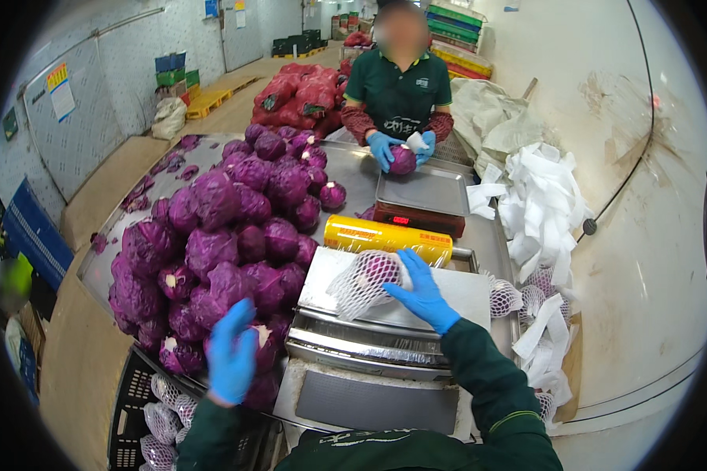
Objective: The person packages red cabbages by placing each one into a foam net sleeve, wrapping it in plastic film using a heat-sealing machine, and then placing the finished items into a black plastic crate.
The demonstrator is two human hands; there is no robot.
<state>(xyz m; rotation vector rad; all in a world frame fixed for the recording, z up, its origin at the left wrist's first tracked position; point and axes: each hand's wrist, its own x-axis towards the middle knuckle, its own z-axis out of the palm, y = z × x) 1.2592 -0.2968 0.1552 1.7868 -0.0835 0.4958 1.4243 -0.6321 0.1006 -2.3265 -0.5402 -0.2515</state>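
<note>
A red cabbage in a white foam net sleeve [365,282] rests on the metal top of a film wrapping machine [465,294]. My right hand [421,294], in a blue glove, is at the right side of the netted cabbage with fingers spread; it seems to touch the net. My left hand [233,350], also gloved in blue, hovers at the near edge of a large heap of bare red cabbages [212,247], with nothing visible in it. Behind the netted cabbage lies a yellow-printed roll of cling film [389,235]. The machine's dark plate [377,403] is nearest me.
Across the steel table [353,156], a co-worker [397,88] holds a cabbage above a digital scale [422,194]. White foam sleeves [542,200] pile up at right, near several netted cabbages [504,297]. A black crate [129,435] with wrapped cabbages stands low at left. Red mesh sacks [300,94] are behind.
</note>
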